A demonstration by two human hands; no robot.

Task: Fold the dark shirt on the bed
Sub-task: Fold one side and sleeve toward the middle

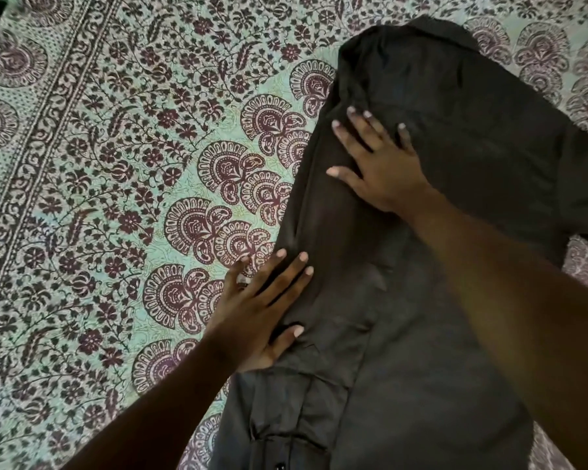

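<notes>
shirt: we see the shirt (421, 266) lying flat on the bed (99, 198), right of centre, running from the far edge of the view down to the near edge.
left hand: the left hand (265, 307) is flat, fingers spread, on the shirt's left folded edge, heel partly on the bedspread. Pinching nothing.
right hand: the right hand (381, 164) is flat, fingers spread, pressing the upper left of the shirt. Holding nothing.
step: we judge it's smoothing and setting the left side fold.
how to do it well: we'd keep both palms flat, sweep along the crease away from the body, push wrinkles out toward the edge, and keep the fold line straight before taking the other side.
hidden: the right forearm covers the middle of the shirt; the hem is cut off at the bottom.
hard to tell: the dark cloth hides layers; we can't tell how the tucked sleeve lies or where the collar is. A button placket (279, 452) shows near the bottom edge.
</notes>
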